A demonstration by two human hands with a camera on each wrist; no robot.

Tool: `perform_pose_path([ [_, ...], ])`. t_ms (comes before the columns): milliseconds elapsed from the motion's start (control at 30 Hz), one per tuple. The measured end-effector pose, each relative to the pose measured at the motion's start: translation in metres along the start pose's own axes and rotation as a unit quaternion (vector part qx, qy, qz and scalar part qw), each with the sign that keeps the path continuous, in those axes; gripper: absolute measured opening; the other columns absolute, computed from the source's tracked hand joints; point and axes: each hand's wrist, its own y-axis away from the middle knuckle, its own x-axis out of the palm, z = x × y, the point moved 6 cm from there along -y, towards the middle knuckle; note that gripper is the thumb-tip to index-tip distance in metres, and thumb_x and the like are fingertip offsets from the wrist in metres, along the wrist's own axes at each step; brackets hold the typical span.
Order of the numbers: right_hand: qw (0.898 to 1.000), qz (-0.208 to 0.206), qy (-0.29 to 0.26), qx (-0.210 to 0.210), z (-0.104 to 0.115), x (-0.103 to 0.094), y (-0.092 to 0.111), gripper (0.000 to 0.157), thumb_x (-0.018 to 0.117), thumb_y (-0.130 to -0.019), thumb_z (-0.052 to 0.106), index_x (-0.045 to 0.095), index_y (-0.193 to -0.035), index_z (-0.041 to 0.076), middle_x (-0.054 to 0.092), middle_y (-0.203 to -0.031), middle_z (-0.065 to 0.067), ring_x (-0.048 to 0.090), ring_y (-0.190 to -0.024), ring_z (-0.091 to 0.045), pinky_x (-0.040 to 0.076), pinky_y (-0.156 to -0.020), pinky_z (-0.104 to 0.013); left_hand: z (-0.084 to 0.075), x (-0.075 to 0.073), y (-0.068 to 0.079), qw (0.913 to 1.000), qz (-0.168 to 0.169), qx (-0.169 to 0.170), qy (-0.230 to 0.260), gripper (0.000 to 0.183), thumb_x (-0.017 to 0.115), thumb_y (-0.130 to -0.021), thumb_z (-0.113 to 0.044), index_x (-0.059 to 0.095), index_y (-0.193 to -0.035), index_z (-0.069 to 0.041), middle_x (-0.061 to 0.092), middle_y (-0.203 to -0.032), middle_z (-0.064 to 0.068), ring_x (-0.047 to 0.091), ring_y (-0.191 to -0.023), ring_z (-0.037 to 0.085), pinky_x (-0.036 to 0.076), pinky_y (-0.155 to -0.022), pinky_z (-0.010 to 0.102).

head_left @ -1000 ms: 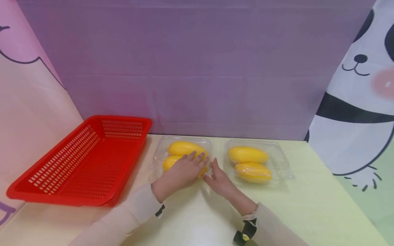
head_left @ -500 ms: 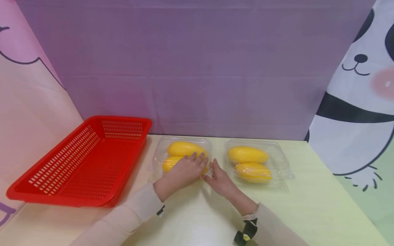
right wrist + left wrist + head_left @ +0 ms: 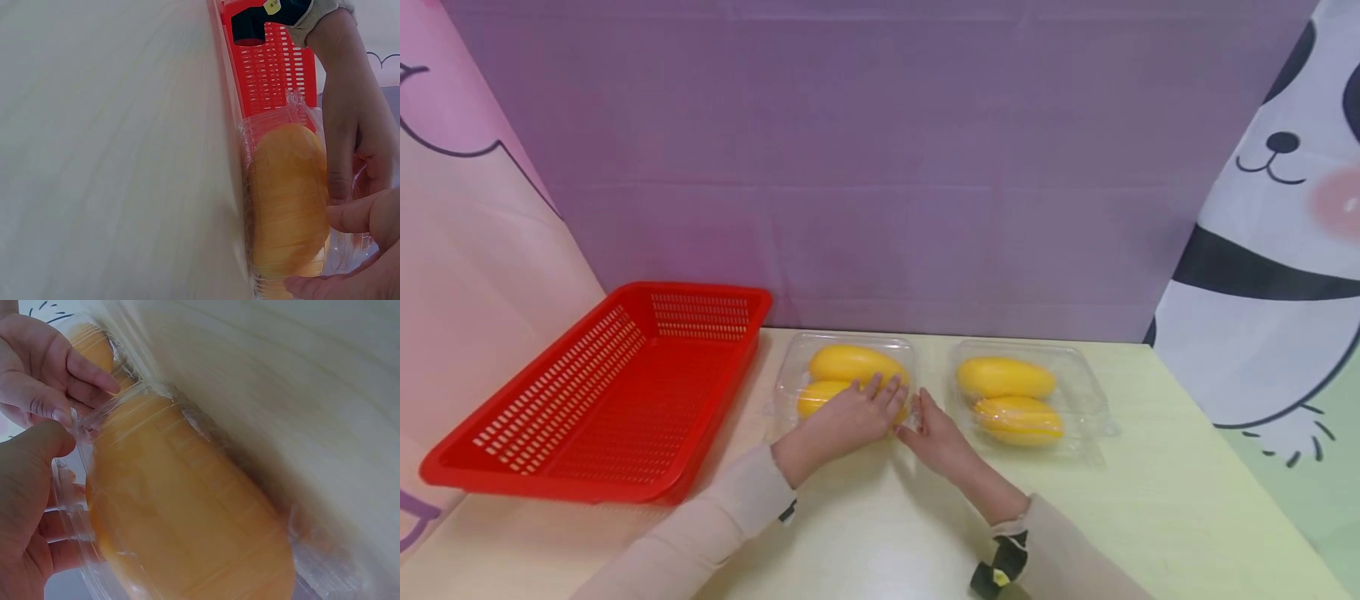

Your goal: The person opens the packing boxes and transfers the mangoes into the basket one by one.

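A clear plastic clamshell box (image 3: 788, 371) on the table holds two yellow, mango-like fruits (image 3: 853, 363). My left hand (image 3: 853, 419) lies across its lid with the fingers straight, partly covering the front fruit (image 3: 820, 397). In the left wrist view its thumb rests at the lid's edge. My right hand (image 3: 938, 440) is at the box's front right corner; thumb and fingers pinch the rim there, close by the left thumb, as the right wrist view shows. To the right stands a second clear clamshell box (image 3: 1078, 379) with two similar fruits (image 3: 1004, 377).
A red perforated plastic basket (image 3: 658, 400) stands on the left of the table, with nothing in it. The pale tabletop (image 3: 1172, 467) ends at a purple backdrop (image 3: 880, 183). A panda print (image 3: 1262, 333) covers the right side panel.
Both hands stay at the left box's front right corner, with only slight shifts of the fingers. The boxes and the basket keep their places.
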Motion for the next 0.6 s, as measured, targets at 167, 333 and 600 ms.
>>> perform_pose_path([
  [167, 1.000, -0.001, -0.003, 0.006, -0.0009, 0.0007, -0.0011, 0.074, 0.059, -0.090, 0.017, 0.018, -0.142, -0.016, 0.030, -0.144, -0.032, 0.040, -0.126, -0.045, 0.030, -0.107, -0.052, 0.0008, 0.0017, -0.0005, 0.9998, 0.016, 0.004, 0.009, 0.044, 0.051, -0.098, -0.023, 0.047, -0.137, -0.004, 0.052, -0.136, 0.010, 0.054, -0.120, 0.028, 0.050, -0.091, 0.039],
  [333, 1.000, -0.004, -0.004, 0.014, -0.0007, 0.0003, -0.0004, 0.073, 0.059, -0.090, 0.017, 0.018, -0.142, -0.015, 0.030, -0.144, -0.031, 0.039, -0.127, -0.045, 0.029, -0.107, -0.052, 0.0015, 0.0012, -0.0004, 0.9996, 0.024, 0.009, 0.015, 0.044, 0.050, -0.098, -0.021, 0.046, -0.138, -0.003, 0.051, -0.137, 0.011, 0.054, -0.120, 0.028, 0.050, -0.091, 0.039],
  [600, 0.999, -0.009, -0.044, 0.018, -0.0011, 0.0016, -0.0007, 0.072, 0.060, -0.089, 0.012, 0.019, -0.142, -0.015, 0.029, -0.144, -0.032, 0.036, -0.129, -0.046, 0.031, -0.106, -0.052, 0.0022, 0.0024, -0.0009, 0.9992, 0.033, 0.017, 0.014, 0.044, 0.049, -0.098, -0.020, 0.044, -0.139, -0.004, 0.050, -0.138, 0.012, 0.053, -0.121, 0.028, 0.050, -0.092, 0.039],
])
